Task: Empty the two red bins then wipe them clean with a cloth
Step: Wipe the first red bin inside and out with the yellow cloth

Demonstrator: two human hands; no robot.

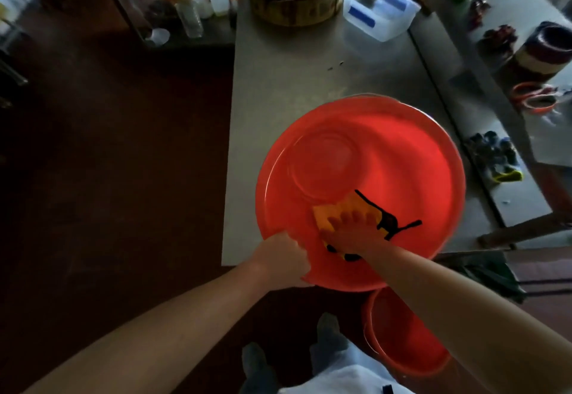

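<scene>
Red bin (402,158): large and round, so it has no long axis. It stands at the near right corner of the worktop (284,84), and its near rim reaches out past the near edge.
Bin facing: the mouth opens upward at the camera. The base ring shows off-centre toward the far left of the inside, so the bin looks tipped toward the person.
Left hand (284,257): at the bin's near left rim, with its fingers curled tight round the rim and gripping it.
Right hand (353,234): inside the bin on the near wall. Its fingers (356,217) are straight and slightly spread, pointing toward the far edge and pressing flat on the cloth.
Cloth (328,215): orange with black markings, lying against the near inner wall under the right hand. The hand covers too much of it to tell its long axis.
Second red bin (402,341): on the floor below the near right corner, mouth up, partly hidden by the right forearm.
Far edge of worktop: a round wooden block (297,9) and, just to its right, a clear plastic tub (380,12).
Side table to the right: dark gloves (495,158) and orange-handled scissors (535,99).
</scene>
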